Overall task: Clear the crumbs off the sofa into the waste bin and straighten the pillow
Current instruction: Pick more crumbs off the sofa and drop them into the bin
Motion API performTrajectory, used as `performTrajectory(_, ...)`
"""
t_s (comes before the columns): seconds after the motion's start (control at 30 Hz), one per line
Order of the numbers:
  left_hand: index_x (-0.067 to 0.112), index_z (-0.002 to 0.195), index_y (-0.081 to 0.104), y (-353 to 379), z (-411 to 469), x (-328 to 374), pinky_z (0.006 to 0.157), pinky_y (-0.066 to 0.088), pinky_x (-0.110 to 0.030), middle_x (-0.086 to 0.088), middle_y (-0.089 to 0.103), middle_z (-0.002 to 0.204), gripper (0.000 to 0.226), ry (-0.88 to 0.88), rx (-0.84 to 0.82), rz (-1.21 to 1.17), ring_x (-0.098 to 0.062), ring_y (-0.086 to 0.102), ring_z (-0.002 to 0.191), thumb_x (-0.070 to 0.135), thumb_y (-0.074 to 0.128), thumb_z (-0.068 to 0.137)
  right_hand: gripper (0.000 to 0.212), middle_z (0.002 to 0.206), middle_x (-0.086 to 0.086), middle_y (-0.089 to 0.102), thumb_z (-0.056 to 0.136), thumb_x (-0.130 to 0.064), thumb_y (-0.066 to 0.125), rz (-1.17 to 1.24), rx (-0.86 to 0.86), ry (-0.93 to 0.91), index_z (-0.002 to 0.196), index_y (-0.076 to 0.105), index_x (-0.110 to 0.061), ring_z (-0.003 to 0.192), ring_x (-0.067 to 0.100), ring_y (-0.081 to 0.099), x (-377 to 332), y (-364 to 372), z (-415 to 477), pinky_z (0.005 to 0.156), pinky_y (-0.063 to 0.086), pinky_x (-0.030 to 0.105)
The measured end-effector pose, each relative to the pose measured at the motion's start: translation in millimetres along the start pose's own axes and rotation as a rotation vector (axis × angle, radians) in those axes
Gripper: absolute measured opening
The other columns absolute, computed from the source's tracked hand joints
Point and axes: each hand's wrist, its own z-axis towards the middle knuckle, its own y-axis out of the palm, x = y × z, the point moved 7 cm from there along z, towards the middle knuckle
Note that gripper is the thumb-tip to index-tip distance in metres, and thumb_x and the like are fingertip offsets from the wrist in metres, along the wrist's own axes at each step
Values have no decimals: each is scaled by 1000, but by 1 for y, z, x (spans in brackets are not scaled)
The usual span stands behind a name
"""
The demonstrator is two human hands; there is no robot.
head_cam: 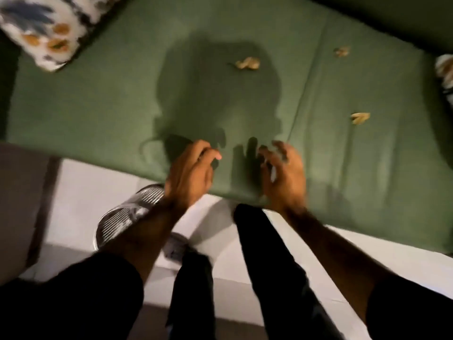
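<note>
A green sofa seat [122, 106] fills the upper view. Three tan crumb clusters lie on it: one at centre [247, 63], one far right near the backrest [342, 51], one at right [359, 118]. A patterned white, blue and orange pillow [44, 28] lies askew at the top left corner. A slatted metal waste bin [127, 217] stands on the floor under my left forearm. My left hand [190, 171] hovers over the seat's front edge, fingers curled, nothing visible in it. My right hand [282, 173] is beside it, fingers spread and bent, blurred.
A second patterned cushion [445, 69] shows at the right edge. White tiled floor [81, 187] lies in front of the sofa, with my dark-trousered legs [264, 253] standing close to it. A brown furniture piece [19, 204] stands at the left.
</note>
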Motion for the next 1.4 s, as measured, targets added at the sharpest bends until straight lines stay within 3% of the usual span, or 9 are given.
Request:
performTrajectory(0.13, 15, 120, 64, 4, 116, 46, 93, 46, -42, -15, 57, 129, 44, 42, 69, 93, -31, 56, 112, 2, 57, 79, 54, 157, 14, 37, 89, -21, 63, -140, 173, 233, 141, 54, -27, 142, 38, 39, 82, -84, 80, 115, 36, 55)
performTrajectory(0.27, 26, 144, 46, 21, 196, 60, 110, 31, -48, -13, 36, 156, 54, -69, 30, 353, -36, 41, 135, 23, 54, 91, 65, 166, 13, 16, 94, -21, 64, -186, 77, 367, 152, 36, -29, 149, 40, 25, 141, -107, 124, 118, 33, 56)
performTrajectory(0.37, 26, 141, 49, 38, 218, 54, 105, 37, -51, -15, 37, 155, 46, -116, -55, 446, -40, 42, 130, 20, 51, 95, 57, 165, 9, 18, 99, -23, 59, -125, -26, 423, 151, 38, -32, 146, 36, 28, 167, -101, 136, 117, 36, 53)
performTrajectory(0.57, 12, 119, 61, 44, 216, 49, 85, 50, -54, -20, 53, 122, 38, -78, -95, 255, -39, 54, 111, 4, 41, 88, 30, 143, 9, 46, 101, -10, 53, 37, 65, 356, 128, 64, -20, 129, 26, 49, 162, -98, 139, 110, 43, 32)
performTrajectory(0.73, 9, 114, 64, 48, 209, 44, 79, 52, -52, -20, 54, 121, 37, -54, -103, 174, -37, 62, 107, -4, 42, 87, 50, 156, 9, 32, 95, -2, 59, 110, 64, 197, 139, 54, -25, 123, 9, 39, 124, -103, 189, 104, 42, 22)
performTrajectory(0.83, 12, 108, 70, 50, 191, 46, 77, 52, -48, -18, 59, 115, 32, -30, -98, 131, -37, 62, 100, -1, 49, 88, 61, 161, 10, 24, 92, 0, 61, 58, 12, 184, 146, 48, -27, 135, 18, 38, 107, -106, 234, 104, 30, 19)
performTrajectory(1.07, 12, 98, 77, 58, 84, 50, 84, 54, -34, -11, 71, 106, 23, 110, -59, 6, -30, 68, 98, -6, 67, 88, 24, 134, 5, 60, 96, -11, 60, 30, 15, 260, 116, 69, -20, 124, 21, 57, 100, -95, 236, 109, 44, 28)
performTrajectory(1.2, 14, 95, 77, 64, 10, 43, 77, 54, -36, -10, 71, 105, 28, 8, -166, -71, -28, 68, 93, -8, 75, 78, 22, 118, 9, 70, 92, -7, 60, 100, 3, 259, 103, 75, -19, 108, 23, 68, 80, -68, 173, 100, 53, 36)
performTrajectory(1.4, 20, 101, 74, 36, -126, -24, 76, 56, -38, -4, 66, 113, 31, -503, -25, -96, -22, 66, 97, -5, 61, 90, 15, 99, 6, 73, 88, -10, 67, 187, -169, -13, 98, 75, -18, 87, 23, 71, -43, 37, 11, 85, 57, 39)
